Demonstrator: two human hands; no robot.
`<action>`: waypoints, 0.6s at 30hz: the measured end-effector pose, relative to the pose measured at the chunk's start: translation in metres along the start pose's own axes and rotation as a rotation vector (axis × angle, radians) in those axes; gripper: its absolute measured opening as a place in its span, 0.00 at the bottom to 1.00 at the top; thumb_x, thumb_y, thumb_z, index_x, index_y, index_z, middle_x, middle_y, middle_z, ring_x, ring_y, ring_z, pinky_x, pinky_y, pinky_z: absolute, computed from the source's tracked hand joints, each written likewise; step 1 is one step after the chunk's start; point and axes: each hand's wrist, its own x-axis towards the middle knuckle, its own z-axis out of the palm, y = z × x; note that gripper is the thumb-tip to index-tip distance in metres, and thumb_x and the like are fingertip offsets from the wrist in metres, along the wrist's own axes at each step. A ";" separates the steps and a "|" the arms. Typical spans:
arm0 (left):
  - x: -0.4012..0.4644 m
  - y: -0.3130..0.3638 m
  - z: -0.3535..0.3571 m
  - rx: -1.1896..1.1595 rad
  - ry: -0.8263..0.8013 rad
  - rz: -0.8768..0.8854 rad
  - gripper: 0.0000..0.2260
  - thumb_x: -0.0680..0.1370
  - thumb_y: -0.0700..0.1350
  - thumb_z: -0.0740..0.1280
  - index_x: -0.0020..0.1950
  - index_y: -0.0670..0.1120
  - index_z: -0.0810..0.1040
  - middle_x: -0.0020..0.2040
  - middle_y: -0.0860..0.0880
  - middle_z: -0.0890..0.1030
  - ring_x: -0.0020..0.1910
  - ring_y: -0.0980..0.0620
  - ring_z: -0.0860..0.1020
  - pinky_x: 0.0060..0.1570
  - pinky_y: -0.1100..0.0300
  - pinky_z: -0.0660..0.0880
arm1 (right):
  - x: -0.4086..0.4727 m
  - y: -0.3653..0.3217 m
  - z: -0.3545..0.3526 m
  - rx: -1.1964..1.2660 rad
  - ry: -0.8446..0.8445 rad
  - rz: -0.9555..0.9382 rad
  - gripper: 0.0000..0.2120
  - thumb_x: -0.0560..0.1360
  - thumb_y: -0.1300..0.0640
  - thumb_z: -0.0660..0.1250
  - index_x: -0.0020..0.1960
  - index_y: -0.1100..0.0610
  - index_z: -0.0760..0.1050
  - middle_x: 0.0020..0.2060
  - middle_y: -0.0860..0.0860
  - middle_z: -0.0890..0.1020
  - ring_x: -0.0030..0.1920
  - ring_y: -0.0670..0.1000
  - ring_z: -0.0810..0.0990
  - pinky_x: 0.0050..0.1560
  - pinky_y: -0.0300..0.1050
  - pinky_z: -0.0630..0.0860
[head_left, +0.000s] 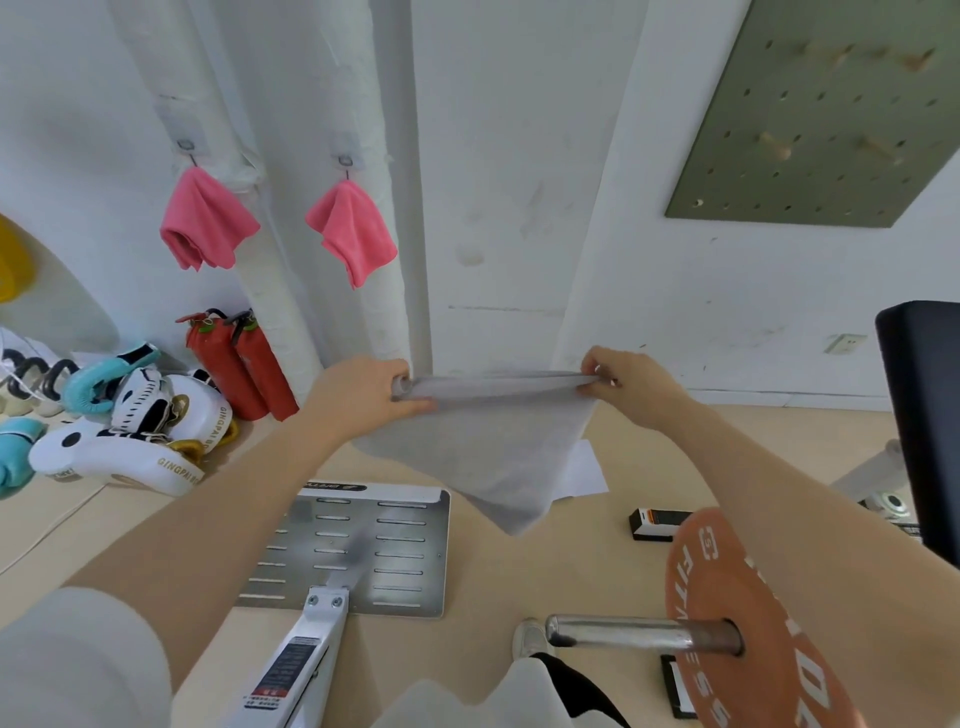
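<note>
Hanging in mid-air above the floor, grey cloth (493, 447) is stretched between both hands, top edge possibly rolled over. Left hand (371, 392) grip curls round one end; right hand (631, 384) pinches the other corner. Risk: the light pinch slips and the cloth drops onto the metal footplate (363, 551).

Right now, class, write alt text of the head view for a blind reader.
A left hand and a right hand hold a grey cloth stretched by its top edge. An orange weight plate sits lower right.
</note>
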 end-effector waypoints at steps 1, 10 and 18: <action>0.002 -0.004 0.003 -0.137 0.016 -0.062 0.19 0.73 0.63 0.64 0.38 0.47 0.70 0.33 0.49 0.72 0.38 0.48 0.72 0.35 0.57 0.64 | -0.002 -0.001 0.002 0.037 -0.006 -0.023 0.01 0.75 0.57 0.66 0.45 0.54 0.74 0.35 0.45 0.76 0.36 0.49 0.71 0.35 0.33 0.65; 0.002 -0.025 0.020 -0.831 0.205 -0.321 0.15 0.75 0.50 0.68 0.32 0.44 0.71 0.32 0.46 0.71 0.34 0.50 0.69 0.37 0.58 0.65 | -0.009 -0.009 0.002 -0.118 -0.136 -0.082 0.11 0.72 0.47 0.68 0.33 0.49 0.73 0.55 0.44 0.72 0.62 0.49 0.64 0.59 0.46 0.53; 0.005 -0.026 0.035 -1.244 0.415 -0.582 0.09 0.77 0.45 0.66 0.52 0.40 0.77 0.46 0.44 0.75 0.46 0.49 0.72 0.47 0.58 0.69 | -0.006 -0.025 0.017 -0.578 0.021 -0.458 0.13 0.74 0.47 0.62 0.39 0.54 0.78 0.48 0.48 0.80 0.59 0.52 0.74 0.62 0.48 0.52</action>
